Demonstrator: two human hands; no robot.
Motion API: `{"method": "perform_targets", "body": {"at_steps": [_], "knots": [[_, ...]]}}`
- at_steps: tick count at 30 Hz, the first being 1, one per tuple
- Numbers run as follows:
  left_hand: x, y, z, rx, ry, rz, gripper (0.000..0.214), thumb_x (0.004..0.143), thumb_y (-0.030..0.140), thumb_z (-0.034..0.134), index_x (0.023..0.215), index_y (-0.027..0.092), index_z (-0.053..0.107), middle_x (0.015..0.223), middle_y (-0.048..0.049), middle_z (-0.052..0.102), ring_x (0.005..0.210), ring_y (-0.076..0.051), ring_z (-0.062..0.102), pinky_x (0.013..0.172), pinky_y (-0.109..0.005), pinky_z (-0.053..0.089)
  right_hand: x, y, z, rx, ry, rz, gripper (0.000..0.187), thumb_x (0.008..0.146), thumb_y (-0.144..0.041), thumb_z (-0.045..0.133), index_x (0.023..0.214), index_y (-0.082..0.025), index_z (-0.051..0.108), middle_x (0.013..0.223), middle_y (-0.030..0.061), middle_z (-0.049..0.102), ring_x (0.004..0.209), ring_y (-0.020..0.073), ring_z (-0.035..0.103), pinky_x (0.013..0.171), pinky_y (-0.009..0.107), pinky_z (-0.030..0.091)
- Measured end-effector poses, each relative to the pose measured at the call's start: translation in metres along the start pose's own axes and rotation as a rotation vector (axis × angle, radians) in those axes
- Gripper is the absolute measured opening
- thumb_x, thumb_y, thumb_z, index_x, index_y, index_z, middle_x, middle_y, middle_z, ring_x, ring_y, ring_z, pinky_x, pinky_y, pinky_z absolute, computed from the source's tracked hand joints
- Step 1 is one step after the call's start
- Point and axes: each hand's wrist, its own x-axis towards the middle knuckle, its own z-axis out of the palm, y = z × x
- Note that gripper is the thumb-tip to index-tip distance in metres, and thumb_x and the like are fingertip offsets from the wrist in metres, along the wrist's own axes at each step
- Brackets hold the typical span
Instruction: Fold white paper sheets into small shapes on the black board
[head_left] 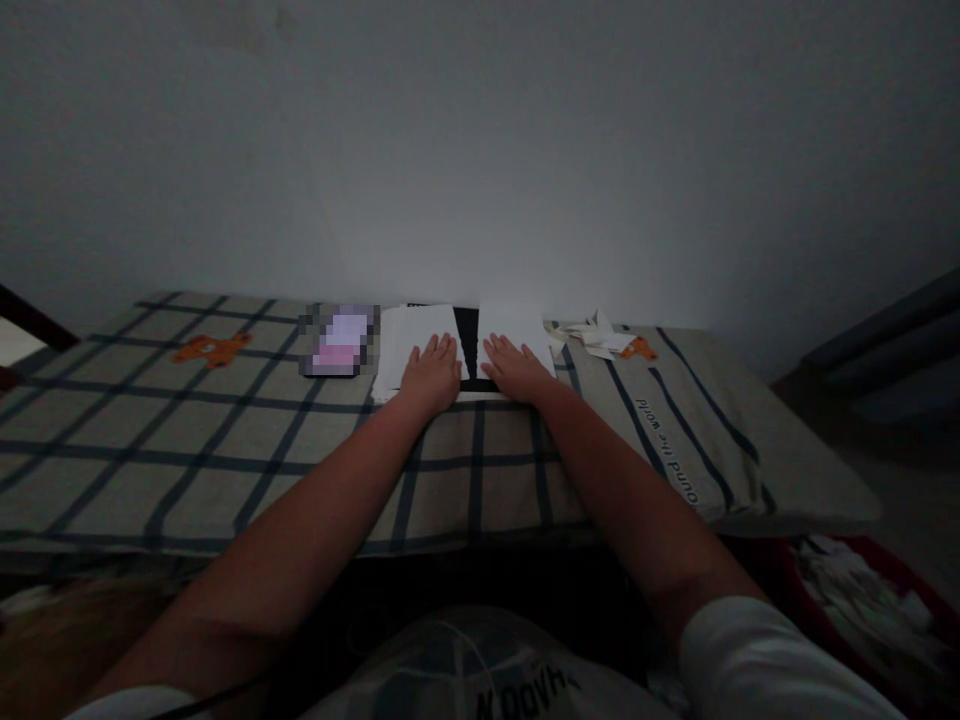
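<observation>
Both of my hands lie flat, fingers together, on white paper at the far side of a table. My left hand [430,374] presses the left white sheet [401,340]. My right hand [516,368] presses the right white sheet [514,325]. Between the two sheets a dark strip [466,335] shows, a black surface under them. Neither hand grips anything; the palms rest on the paper.
The table wears a beige cloth with dark blue checks [225,440] and orange bear prints [212,349]. A phone with a lit screen [339,342] lies left of the paper. Crumpled or folded white paper pieces [596,338] sit to the right. A red basket with scraps [862,590] stands low right. A white wall rises behind.
</observation>
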Motion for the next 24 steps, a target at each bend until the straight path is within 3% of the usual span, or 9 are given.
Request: {"method": "perform_targets", "body": {"at_steps": [7, 11, 19, 24], "knots": [[-0.003, 0.000, -0.006, 0.014, -0.015, 0.013, 0.056, 0.101, 0.036, 0.029, 0.151, 0.012, 0.033, 0.159, -0.0137, 0.028, 0.148, -0.030, 0.023, 0.116, -0.053, 0.023, -0.004, 0.001, -0.009, 0.049, -0.027, -0.057, 0.087, 0.090, -0.068, 0.037, 0.156, -0.015, 0.019, 0.163, 0.0142, 0.012, 0.151, 0.0288, 0.012, 0.119, 0.053, 0.017], [-0.003, -0.002, -0.009, 0.015, -0.032, 0.035, 0.056, 0.100, 0.040, 0.032, 0.151, 0.017, 0.035, 0.159, -0.0144, 0.027, 0.147, -0.031, 0.023, 0.115, -0.055, 0.024, -0.011, 0.001, -0.016, 0.018, -0.083, -0.127, 0.096, 0.083, -0.072, 0.051, 0.155, -0.014, 0.025, 0.161, 0.0168, 0.017, 0.150, 0.0314, 0.016, 0.119, 0.051, 0.019], [0.000, -0.009, -0.010, -0.003, -0.014, 0.045, 0.052, 0.099, 0.038, 0.037, 0.146, 0.020, 0.044, 0.156, -0.0146, 0.034, 0.145, -0.031, 0.030, 0.113, -0.052, 0.029, -0.022, -0.003, -0.031, 0.040, -0.015, -0.206, 0.061, 0.081, -0.056, 0.064, 0.133, -0.023, 0.061, 0.148, 0.0090, 0.049, 0.132, 0.0280, 0.050, 0.110, 0.041, 0.038], [0.002, -0.011, -0.010, 0.006, 0.036, 0.053, 0.046, 0.097, 0.036, 0.042, 0.140, 0.022, 0.053, 0.151, -0.0119, 0.044, 0.139, -0.030, 0.039, 0.112, -0.047, 0.033, -0.022, -0.006, -0.042, 0.107, 0.072, -0.113, 0.035, 0.090, -0.044, 0.051, 0.105, -0.023, 0.075, 0.111, 0.0065, 0.073, 0.104, 0.0232, 0.066, 0.089, 0.033, 0.048]]}}
